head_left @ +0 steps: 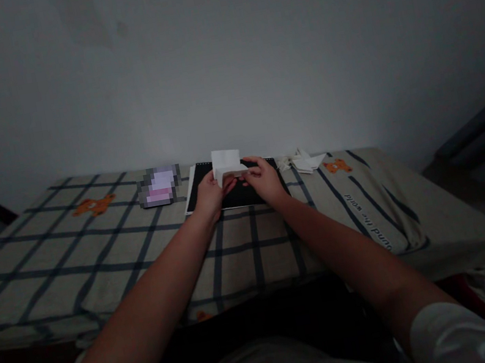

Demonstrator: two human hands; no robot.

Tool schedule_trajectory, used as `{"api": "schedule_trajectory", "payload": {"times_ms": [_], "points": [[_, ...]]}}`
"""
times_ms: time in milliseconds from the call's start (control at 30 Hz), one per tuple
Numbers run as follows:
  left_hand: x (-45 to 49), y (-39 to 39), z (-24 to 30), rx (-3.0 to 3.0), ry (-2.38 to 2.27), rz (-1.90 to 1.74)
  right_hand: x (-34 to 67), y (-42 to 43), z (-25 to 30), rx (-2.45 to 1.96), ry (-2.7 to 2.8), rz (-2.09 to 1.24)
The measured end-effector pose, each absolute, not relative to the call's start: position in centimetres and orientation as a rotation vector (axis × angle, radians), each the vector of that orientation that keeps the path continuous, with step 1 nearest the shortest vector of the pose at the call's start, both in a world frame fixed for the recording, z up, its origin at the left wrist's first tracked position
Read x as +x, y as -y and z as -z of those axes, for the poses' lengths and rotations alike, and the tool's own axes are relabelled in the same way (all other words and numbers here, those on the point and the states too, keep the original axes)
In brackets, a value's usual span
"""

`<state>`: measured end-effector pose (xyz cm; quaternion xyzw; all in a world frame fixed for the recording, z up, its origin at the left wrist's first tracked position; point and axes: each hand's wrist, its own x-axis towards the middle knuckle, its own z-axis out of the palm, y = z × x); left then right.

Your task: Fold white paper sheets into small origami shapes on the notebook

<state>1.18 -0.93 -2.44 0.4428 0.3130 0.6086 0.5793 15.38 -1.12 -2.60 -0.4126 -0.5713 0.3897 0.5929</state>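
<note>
A folded piece of white paper point(226, 164) is held up between both hands, just above a black spiral notebook point(235, 195) lying on the checked bedspread point(111, 259). My left hand point(210, 194) pinches the paper's lower left edge. My right hand point(262, 179) pinches its right edge, fingers curled around it. Both arms reach forward from the bottom of the view.
A blurred pinkish rectangle point(160, 186) lies left of the notebook. A small heap of folded white paper pieces point(303, 162) sits to its right. Orange bear prints point(94, 205) mark the spread. A grey wall stands behind; the room is dim.
</note>
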Motion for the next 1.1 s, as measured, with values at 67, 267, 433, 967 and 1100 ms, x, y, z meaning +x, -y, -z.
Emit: {"api": "schedule_trajectory", "payload": {"times_ms": [67,267,433,967,1100], "points": [[1.22,0.77,2.65,1.051,-0.767,-1.439,15.30,1.20,2.56,-0.955,1.301,-0.918],[1.19,0.64,2.64,1.017,-0.795,-1.495,15.27,1.02,2.67,-1.064,1.308,-0.901],[1.29,0.75,2.53,0.964,-0.723,-1.478,15.02,0.85,2.70,-1.043,1.263,-0.986],[1.69,1.33,2.18,0.982,-0.746,-1.458,14.89,1.44,2.19,-1.009,1.314,-1.061],[1.59,1.25,2.31,1.035,-0.777,-1.478,14.86,1.35,2.48,-1.014,1.354,-1.057]]}}
